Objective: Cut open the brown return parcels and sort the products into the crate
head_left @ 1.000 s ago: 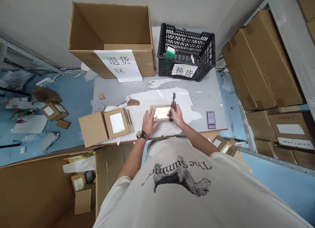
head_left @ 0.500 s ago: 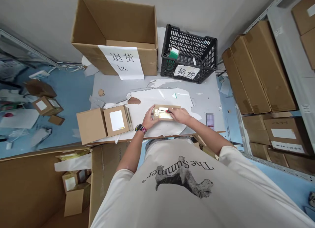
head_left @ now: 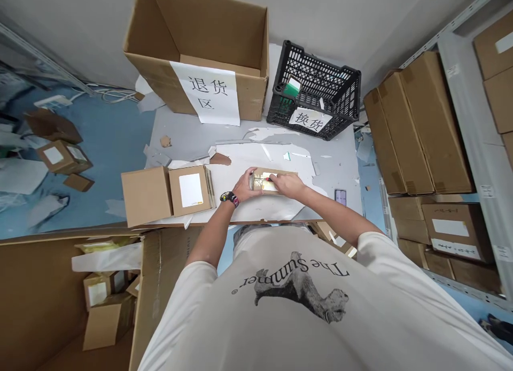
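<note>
A small cardboard box (head_left: 285, 176) with a white label and shiny tape lies on the white sheet at the table's front. My left hand (head_left: 244, 186) grips its left end, thumb and fingers on opposite sides. My right hand (head_left: 289, 185) is closed round a thin tool with a red and black handle (head_left: 268, 179), whose narrow shaft points left over the taped end of the box. The fingers of my right hand hide part of the label and handle.
Two cardboard boxes (head_left: 191, 190) stand left of my hands. Behind are a large open carton (head_left: 200, 87) and a black crate (head_left: 316, 95). A phone (head_left: 340, 196) lies at the right. Stacked cartons (head_left: 425, 120) fill the right shelf; a big open box (head_left: 48, 301) is at lower left.
The tool and my right hand have shifted slightly left over the box. My left hand still holds the box's left end. The whole view has tilted a little.
</note>
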`<move>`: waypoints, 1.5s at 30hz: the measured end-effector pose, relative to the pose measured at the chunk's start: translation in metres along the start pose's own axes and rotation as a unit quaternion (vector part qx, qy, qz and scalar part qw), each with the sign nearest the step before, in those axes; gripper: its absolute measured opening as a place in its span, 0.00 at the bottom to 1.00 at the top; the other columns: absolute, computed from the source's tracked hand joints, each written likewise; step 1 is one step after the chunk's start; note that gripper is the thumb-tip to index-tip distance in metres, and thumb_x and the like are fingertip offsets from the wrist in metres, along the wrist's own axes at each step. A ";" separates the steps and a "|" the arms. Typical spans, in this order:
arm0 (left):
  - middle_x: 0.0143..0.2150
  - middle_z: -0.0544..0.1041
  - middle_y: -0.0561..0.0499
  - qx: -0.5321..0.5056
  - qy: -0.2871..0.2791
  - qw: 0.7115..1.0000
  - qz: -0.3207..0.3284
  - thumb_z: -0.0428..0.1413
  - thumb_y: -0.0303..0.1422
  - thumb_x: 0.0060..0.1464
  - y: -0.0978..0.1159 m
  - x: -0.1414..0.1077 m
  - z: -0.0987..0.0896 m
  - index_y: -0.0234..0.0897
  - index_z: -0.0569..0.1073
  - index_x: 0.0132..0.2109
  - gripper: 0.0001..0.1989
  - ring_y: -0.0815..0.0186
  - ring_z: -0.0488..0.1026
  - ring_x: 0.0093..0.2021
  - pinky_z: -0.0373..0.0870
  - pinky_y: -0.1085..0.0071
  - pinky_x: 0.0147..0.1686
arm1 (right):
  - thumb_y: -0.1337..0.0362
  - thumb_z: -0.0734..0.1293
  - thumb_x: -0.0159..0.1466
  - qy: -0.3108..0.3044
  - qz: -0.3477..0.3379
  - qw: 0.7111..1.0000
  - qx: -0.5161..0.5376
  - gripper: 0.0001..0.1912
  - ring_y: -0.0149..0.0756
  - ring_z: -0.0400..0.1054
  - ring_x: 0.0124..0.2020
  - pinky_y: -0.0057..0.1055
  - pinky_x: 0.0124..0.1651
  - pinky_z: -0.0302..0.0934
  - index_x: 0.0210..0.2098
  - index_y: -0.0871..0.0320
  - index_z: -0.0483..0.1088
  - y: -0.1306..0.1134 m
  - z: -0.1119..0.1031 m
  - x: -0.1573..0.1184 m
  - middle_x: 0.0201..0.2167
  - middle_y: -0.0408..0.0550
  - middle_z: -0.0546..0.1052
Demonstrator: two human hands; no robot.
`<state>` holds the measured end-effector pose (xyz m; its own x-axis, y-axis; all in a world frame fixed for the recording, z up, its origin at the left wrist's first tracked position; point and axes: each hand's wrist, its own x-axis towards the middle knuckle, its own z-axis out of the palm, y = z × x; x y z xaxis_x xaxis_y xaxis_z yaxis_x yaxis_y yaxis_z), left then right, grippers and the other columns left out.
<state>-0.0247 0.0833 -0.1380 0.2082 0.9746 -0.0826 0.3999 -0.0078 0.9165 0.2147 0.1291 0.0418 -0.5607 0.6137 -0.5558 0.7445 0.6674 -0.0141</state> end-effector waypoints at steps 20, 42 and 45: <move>0.75 0.73 0.37 -0.011 -0.010 1.000 0.007 0.76 0.51 0.48 0.010 0.000 -0.003 0.42 0.61 0.82 0.61 0.42 0.78 0.68 0.79 0.45 0.68 | 0.64 0.60 0.82 -0.036 -0.019 0.999 -0.001 0.20 0.56 0.85 0.57 0.43 0.58 0.71 0.69 0.58 0.72 0.020 0.001 0.008 0.53 0.65 0.88; 0.73 0.75 0.38 0.027 -0.025 0.999 -0.003 0.76 0.48 0.47 0.026 -0.001 -0.004 0.42 0.63 0.80 0.58 0.40 0.77 0.68 0.77 0.44 0.70 | 0.65 0.60 0.81 -0.049 -0.010 0.999 -0.001 0.20 0.57 0.85 0.57 0.43 0.58 0.70 0.68 0.59 0.73 0.035 0.011 -0.015 0.50 0.66 0.88; 0.74 0.75 0.39 0.044 -0.034 0.998 -0.003 0.77 0.49 0.47 0.030 0.002 -0.004 0.43 0.64 0.80 0.58 0.39 0.77 0.68 0.78 0.44 0.69 | 0.66 0.60 0.81 -0.056 -0.008 0.998 0.000 0.20 0.57 0.85 0.56 0.42 0.57 0.69 0.68 0.59 0.73 0.040 0.015 -0.021 0.50 0.65 0.89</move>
<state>-0.0158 0.0855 -0.1090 0.2652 0.9570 -0.1174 0.4772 -0.0245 0.8785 0.2617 0.1363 0.0409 -0.5286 0.5524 -0.6446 0.7363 0.6762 -0.0242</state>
